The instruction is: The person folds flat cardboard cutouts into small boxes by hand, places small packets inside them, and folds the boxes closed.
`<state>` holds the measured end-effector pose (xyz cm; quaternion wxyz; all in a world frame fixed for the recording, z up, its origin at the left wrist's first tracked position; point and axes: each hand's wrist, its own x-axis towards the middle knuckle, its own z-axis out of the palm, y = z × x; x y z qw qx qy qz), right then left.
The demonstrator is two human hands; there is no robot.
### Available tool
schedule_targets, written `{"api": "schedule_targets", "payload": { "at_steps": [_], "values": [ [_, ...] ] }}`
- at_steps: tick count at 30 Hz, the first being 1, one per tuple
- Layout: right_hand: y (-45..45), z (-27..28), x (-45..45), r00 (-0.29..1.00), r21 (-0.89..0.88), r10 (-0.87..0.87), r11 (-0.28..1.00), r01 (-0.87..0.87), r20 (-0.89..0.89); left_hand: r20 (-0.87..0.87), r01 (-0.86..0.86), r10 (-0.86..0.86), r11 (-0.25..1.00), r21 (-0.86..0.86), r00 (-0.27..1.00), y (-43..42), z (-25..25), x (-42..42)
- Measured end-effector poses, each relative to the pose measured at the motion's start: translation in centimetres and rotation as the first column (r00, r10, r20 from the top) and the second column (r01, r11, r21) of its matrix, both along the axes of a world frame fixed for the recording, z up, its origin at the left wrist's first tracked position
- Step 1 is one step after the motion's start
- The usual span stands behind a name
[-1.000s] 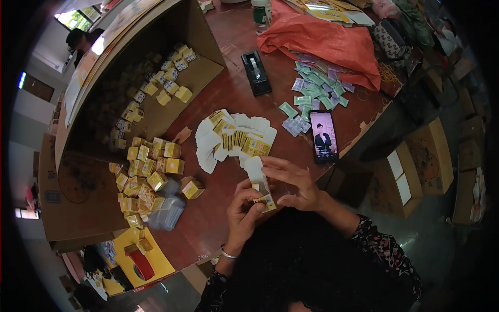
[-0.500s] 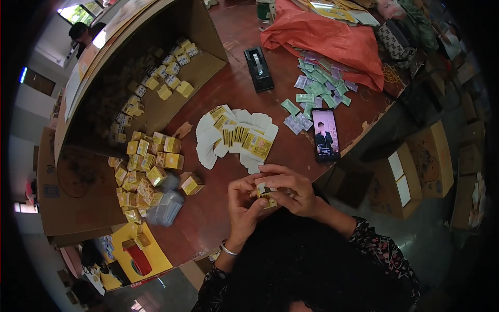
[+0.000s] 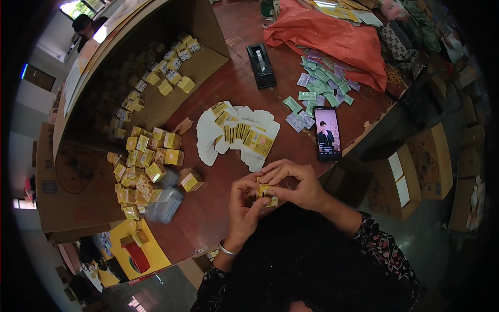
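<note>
Between both hands, close to my body, is a small yellow box (image 3: 263, 191), partly covered by fingers. My left hand (image 3: 243, 208) is closed round its left side, with the thumb in front. My right hand (image 3: 295, 186) pinches the box's top and right side, fingers bent over the upper edge. Just beyond my hands lies a fanned stack of flat yellow-and-white cartons (image 3: 255, 144). To the left a single yellow box (image 3: 192, 180) stands apart from a pile of folded yellow boxes (image 3: 143, 161).
A large cardboard box (image 3: 202, 62) on its side holds more small boxes. Clear plastic pieces (image 3: 166, 205) lie by the pile. A tape dispenser (image 3: 261, 66), green and purple sachets (image 3: 325, 78), a phone (image 3: 327, 134) and a red bag (image 3: 327, 44) are on the table. A person (image 3: 86, 28) is behind.
My right fingers have shifted over the top of the box, and a flap that stood up there now appears pressed down. My left hand keeps its hold.
</note>
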<state>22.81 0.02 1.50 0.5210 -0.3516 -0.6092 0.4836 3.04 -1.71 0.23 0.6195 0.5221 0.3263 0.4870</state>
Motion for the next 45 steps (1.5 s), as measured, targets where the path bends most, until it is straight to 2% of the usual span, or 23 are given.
{"api": "schedule_targets", "payload": {
  "at_steps": [4,7,12,16,21,22,24,27,28,30,32,33,35,39,40,41,42,43,44,45],
  "values": [
    [0.3,0.2,0.1,0.998,-0.088,0.011,0.996,-0.017,-0.069,0.018,0.011,-0.01,0.999,-0.031,1.0,0.0,0.2,0.1],
    [0.5,0.4,0.4,0.988,-0.217,0.052,0.973,-0.082,-0.143,0.006,0.03,-0.029,0.999,-0.027,1.0,0.0,0.5,0.1],
    [0.2,-0.4,0.4,0.999,-0.027,0.035,0.999,-0.035,0.002,0.086,0.033,-0.028,0.998,-0.055,0.996,0.0,0.3,0.4],
    [0.2,-0.8,0.8,0.997,0.196,0.013,0.98,-0.028,0.077,0.01,-0.007,0.007,1.0,0.016,1.0,0.1,0.2,0.4],
    [0.2,-1.0,1.1,0.981,0.3,-0.041,0.954,-0.018,0.19,-0.032,0.032,-0.03,0.998,0.062,0.999,0.6,-0.6,0.2],
    [0.2,-1.0,1.3,0.974,0.327,-0.052,0.945,-0.023,0.22,-0.116,0.043,-0.034,0.996,0.078,0.993,0.6,-0.4,0.0],
    [0.1,-0.4,1.8,0.965,0.157,0.014,0.986,-0.058,0.263,-0.283,0.067,-0.033,0.992,0.11,0.959,0.8,0.1,-0.2],
    [0.6,0.3,2.5,0.933,-0.095,0.185,0.982,-0.164,0.309,-0.232,0.077,-0.099,0.992,-0.104,0.968,1.3,1.7,0.8],
    [0.8,0.4,2.7,0.914,-0.176,0.252,0.963,-0.205,0.318,-0.259,0.088,-0.119,0.988,-0.128,0.959,1.5,2.4,0.9],
    [1.1,-1.1,2.9,0.972,-0.333,0.235,0.917,-0.221,0.001,-0.31,0.112,-0.162,0.978,-0.175,0.937,2.4,3.5,0.5],
    [1.4,-2.5,3.4,0.935,-0.466,0.102,0.845,-0.262,-0.34,-0.235,0.059,-0.08,0.994,-0.097,0.969,3.7,2.5,-1.5],
    [1.3,-3.3,3.2,0.917,-0.454,0.033,0.862,-0.227,-0.397,-0.046,-0.021,0.011,0.975,-0.219,0.999,3.7,3.5,-1.2],
    [0.5,-5.0,1.8,0.855,-0.437,-0.105,0.887,-0.151,-0.507,-0.082,-0.058,0.043,0.98,-0.19,0.996,3.5,2.1,-0.7],
    [0.2,-4.5,-0.8,0.904,-0.379,-0.029,0.913,-0.15,-0.427,-0.102,-0.106,0.086,0.972,-0.21,0.991,2.7,-0.1,0.6],
    [0.8,-3.9,-0.3,0.944,-0.399,0.014,0.904,-0.152,-0.33,-0.079,-0.111,0.095,0.968,-0.227,0.992,2.8,0.1,0.7],
    [1.8,-2.8,1.1,0.998,-0.34,-0.065,0.939,0.052,-0.027,-0.079,-0.123,0.111,0.976,-0.177,0.991,3.1,0.1,0.4],
    [3.2,-1.9,2.9,0.948,-0.22,-0.166,0.948,0.229,0.271,-0.085,-0.111,0.097,0.978,-0.178,0.992,3.2,0.0,0.0],
    [4.9,-2.3,4.9,0.831,-0.127,-0.294,0.91,0.394,0.472,-0.093,-0.098,0.083,0.979,-0.178,0.992,3.1,-0.1,-0.5],
    [6.6,-3.2,6.6,0.655,0.001,-0.408,0.849,0.528,0.636,-0.101,-0.085,0.067,0.981,-0.177,0.993,3.0,-0.2,-0.8],
    [8.0,-4.3,7.8,0.542,0.093,-0.428,0.838,0.538,0.724,-0.158,-0.08,0.052,0.982,-0.171,0.986,2.9,-0.5,-0.9]
  ]
}}
